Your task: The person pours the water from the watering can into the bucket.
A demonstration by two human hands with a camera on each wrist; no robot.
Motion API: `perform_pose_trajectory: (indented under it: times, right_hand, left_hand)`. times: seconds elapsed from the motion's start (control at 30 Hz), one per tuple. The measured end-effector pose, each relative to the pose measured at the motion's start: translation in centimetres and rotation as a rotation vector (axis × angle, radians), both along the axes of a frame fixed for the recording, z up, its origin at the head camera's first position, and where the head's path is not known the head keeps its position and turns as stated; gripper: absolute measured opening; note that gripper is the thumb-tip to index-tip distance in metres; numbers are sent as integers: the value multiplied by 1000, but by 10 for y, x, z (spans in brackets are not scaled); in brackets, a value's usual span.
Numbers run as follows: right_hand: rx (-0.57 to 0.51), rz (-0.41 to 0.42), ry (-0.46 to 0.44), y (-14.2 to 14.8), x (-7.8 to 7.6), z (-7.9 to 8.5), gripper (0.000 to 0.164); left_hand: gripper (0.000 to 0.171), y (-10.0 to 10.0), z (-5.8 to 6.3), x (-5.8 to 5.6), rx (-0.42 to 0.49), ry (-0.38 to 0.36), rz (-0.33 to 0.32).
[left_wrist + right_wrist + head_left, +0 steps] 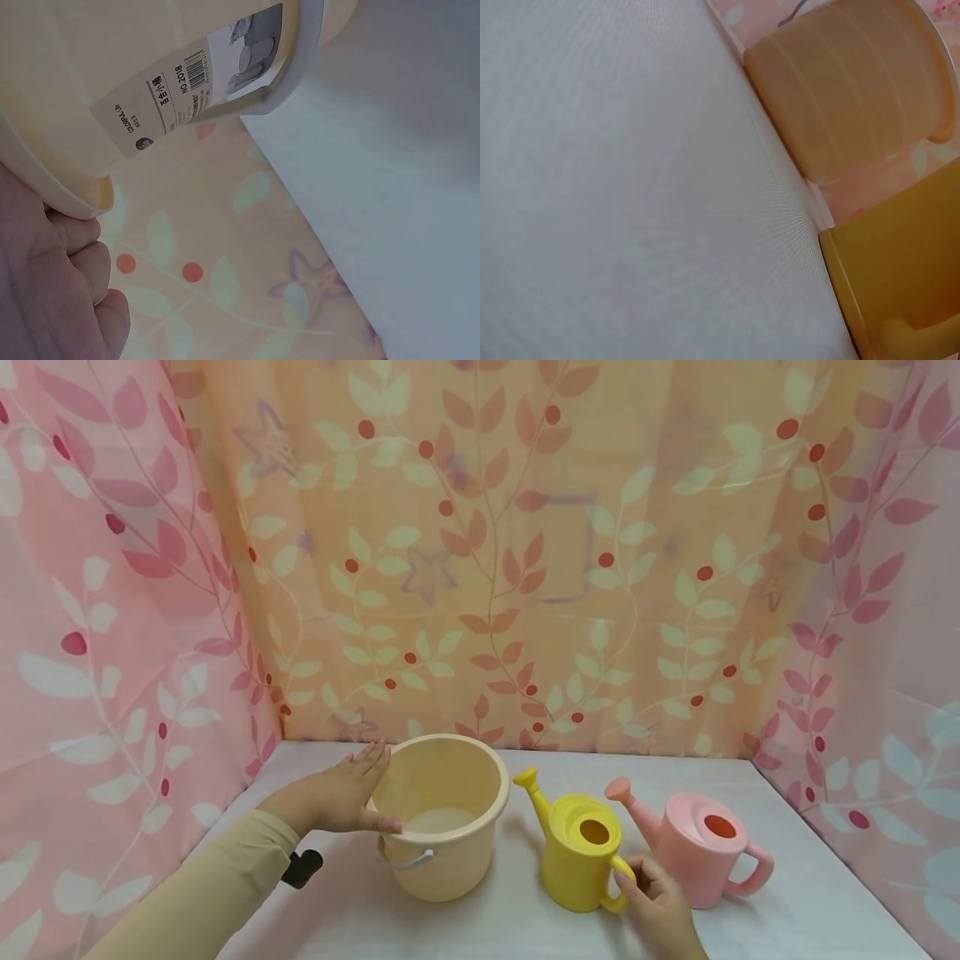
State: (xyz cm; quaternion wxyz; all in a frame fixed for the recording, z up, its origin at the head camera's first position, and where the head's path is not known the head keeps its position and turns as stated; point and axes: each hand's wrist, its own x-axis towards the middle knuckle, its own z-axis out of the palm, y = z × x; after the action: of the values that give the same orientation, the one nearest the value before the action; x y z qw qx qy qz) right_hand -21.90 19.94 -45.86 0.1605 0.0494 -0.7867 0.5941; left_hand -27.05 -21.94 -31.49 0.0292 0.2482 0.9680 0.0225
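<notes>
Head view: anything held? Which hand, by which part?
Yellow watering can, by its handle, in the right hand. The left hand touches the rim of the bucket, fingers straight, not curled round it.

Three cameras, the bucket [453, 868] common to all.
The head view looks forward and down across the counter [540, 935] to the curtain [480, 527]; the left wrist's, rolled sideways, sits close to the bucket's outer wall, by the left hand [56, 281]; the right wrist's, also rolled, looks low across the counter and shares the yellow can [573, 877] with the head view.
</notes>
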Motion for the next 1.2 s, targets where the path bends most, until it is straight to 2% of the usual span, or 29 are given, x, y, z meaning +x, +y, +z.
perform_pose_trajectory:
  times: [0.23,0.37,0.47,0.53,0.7,0.93,1.03,1.1,1.2]
  right_hand:
    - [86,-43,13,-3,1,3,9]
    - [78,-34,135,0,0,10,8]
    - [57,-6,218,3,2,17,13]
    - [47,9,249,5,5,24,17]
    - [99,16,301,15,8,51,18]
    - [148,58,483,46,0,83,18]
    - [186,3,456,59,-3,90,16]
    - [211,-42,393,67,-4,94,14]
    - [225,-47,312,79,-6,98,17]
  left_hand:
    - [114,-1,-1,0,13,16,-14]
    - [114,-1,0,0,18,17,-12]
    - [113,-1,0,1,18,8,-6]
    - [112,0,0,1,18,6,-9]
    - [114,0,2,1,24,9,-21]
    - [116,0,2,0,20,6,-18]
    - [117,0,2,-1,19,0,-17]
    - [116,0,2,-1,16,-2,-17]
    - [116,1,2,-1,8,-1,-16]
